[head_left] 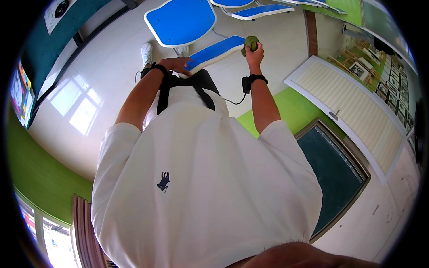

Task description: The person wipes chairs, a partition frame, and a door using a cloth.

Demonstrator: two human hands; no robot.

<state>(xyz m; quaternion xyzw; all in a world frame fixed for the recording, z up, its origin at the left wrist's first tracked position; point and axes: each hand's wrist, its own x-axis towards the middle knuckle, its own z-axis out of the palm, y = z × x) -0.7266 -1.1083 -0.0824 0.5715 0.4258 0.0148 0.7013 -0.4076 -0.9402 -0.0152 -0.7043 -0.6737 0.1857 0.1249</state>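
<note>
My left hand (177, 65) grips the near left end of a narrow blue chair panel (216, 50) with a white rim. At the panel's far right end, my right hand (254, 53) holds a crumpled olive-green cloth (249, 45), bunched in the fingers and against the panel's end. Beyond the narrow panel is a larger blue chair panel (181, 21), also white-rimmed, with small screws on its face. Both my wrists wear black straps; a small dark box sits on the right one, with a cable running from it.
More blue chairs (263, 11) stand farther off at the top. A white door (348, 110) with a handle is on the right, beside a dark green board (331, 174). Along the left runs a dark-framed teal-topped table (77, 20). My white shoe (146, 53) rests on the glossy tiles.
</note>
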